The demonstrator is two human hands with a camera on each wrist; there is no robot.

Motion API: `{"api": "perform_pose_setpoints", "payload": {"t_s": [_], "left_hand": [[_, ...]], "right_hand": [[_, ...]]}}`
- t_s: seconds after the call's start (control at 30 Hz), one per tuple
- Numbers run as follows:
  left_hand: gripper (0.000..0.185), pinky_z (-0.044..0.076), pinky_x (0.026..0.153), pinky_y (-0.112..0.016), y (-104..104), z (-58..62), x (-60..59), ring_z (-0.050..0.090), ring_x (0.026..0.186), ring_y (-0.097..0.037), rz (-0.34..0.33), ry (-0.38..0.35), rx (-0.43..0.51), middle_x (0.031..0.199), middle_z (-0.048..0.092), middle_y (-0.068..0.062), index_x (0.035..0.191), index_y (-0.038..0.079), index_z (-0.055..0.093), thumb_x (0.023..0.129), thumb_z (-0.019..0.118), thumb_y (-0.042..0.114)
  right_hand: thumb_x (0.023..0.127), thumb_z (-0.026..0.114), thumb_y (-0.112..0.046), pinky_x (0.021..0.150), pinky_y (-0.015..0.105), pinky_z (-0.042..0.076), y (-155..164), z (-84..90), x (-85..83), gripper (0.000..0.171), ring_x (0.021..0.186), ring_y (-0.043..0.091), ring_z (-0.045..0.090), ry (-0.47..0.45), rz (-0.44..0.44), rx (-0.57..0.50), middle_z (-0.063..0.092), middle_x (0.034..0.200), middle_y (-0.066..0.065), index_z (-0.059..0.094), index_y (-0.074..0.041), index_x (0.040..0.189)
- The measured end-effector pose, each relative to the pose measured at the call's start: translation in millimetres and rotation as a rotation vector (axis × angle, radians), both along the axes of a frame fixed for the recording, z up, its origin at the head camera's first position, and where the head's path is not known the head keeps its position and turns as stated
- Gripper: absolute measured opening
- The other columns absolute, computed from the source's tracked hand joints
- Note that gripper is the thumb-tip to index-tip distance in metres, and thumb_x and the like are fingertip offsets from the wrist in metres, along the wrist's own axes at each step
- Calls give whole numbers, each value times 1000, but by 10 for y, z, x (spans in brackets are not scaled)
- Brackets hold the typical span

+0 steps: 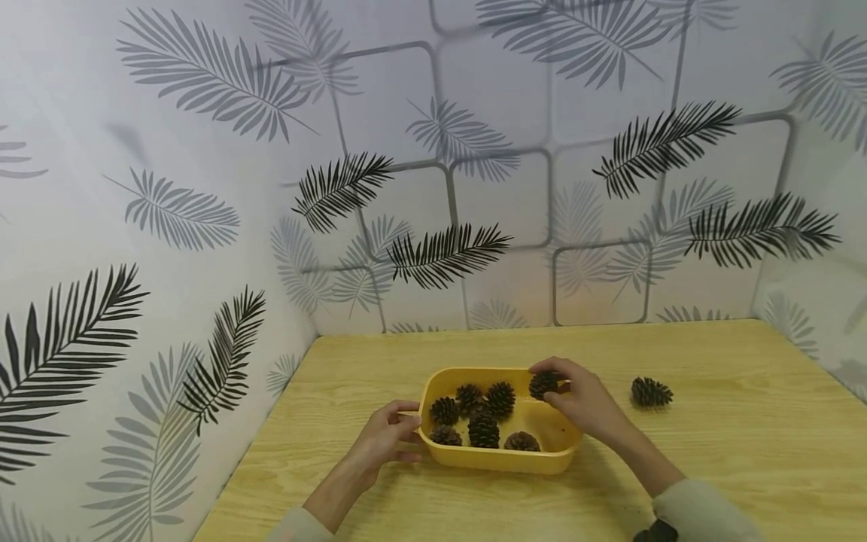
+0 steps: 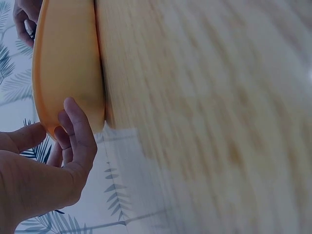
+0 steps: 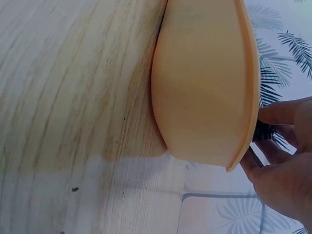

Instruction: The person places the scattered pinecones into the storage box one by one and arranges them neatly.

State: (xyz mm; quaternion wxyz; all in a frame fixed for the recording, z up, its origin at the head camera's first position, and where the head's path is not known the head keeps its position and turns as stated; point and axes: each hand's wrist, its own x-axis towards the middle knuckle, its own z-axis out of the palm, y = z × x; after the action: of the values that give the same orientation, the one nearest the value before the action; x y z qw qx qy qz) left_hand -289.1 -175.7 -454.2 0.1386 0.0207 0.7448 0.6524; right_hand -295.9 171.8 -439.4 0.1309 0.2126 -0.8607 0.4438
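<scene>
While a cone (image 1: 543, 384) is pinched in the fingers of the right hand (image 1: 584, 403) over the far right corner of the tub (image 1: 497, 460), the tub's left end is gripped by the left hand (image 1: 382, 439), thumb at the rim and fingers curled against the outer wall. That grip is confirmed in the left wrist view, where the fingers (image 2: 78, 127) are pressed to the tub's orange side (image 2: 66, 63). In the right wrist view the dark scales of the held cone (image 3: 263, 131) are glimpsed behind the tub's rim (image 3: 246, 97), closed in by thumb and fingers (image 3: 280, 114). Six other cones (image 1: 482, 419) are seen lying in the tub, crowded toward its left and near side, several touching one another; the right part of the floor beneath the held cone is left bare. One more cone (image 1: 651, 392) is found alone on the table (image 1: 745, 452), to the right of the tub and apart from the right hand. The tub is set on the light wooden table, well back from the near edge. Walls (image 1: 203, 188) papered with grey and black palm leaves are raised at the back and both sides, close behind the table. Nothing is placed between the held cone and the tub's inside. A pale sleeve (image 1: 704, 516) is seen on the right forearm.
</scene>
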Motion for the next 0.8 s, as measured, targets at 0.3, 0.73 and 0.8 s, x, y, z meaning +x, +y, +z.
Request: {"api": "perform_pose_setpoints", "payload": {"t_s": [0.3, 0.73, 0.8], "left_hand": [[41, 67, 75, -37, -26, -7, -18, 69, 92, -23, -5, -4, 11, 119, 59, -19, 142, -1, 54, 106, 62, 17], [41, 67, 76, -39, -20, -13, -19, 68, 91, -23, 8, 7, -2, 120, 60, -20, 142, -1, 54, 105, 62, 16], [41, 67, 75, -39, -22, -15, -13, 68, 91, -22, 9, 5, -1, 121, 60, -20, 142, -1, 54, 105, 62, 16]], "right_hand": [[90, 71, 11, 86, 52, 61, -58, -26, -110, 37, 111, 39, 65, 49, 36, 132, 69, 121, 15, 68, -2, 125], [84, 76, 13, 90, 56, 59, -112, -116, -226, 34, 102, 39, 65, 120, 75, 391, 69, 107, 12, 71, -2, 115], [83, 76, 14, 90, 57, 58, -119, -131, -230, 36, 100, 38, 64, 137, 68, 423, 68, 105, 11, 71, -3, 114]]}}
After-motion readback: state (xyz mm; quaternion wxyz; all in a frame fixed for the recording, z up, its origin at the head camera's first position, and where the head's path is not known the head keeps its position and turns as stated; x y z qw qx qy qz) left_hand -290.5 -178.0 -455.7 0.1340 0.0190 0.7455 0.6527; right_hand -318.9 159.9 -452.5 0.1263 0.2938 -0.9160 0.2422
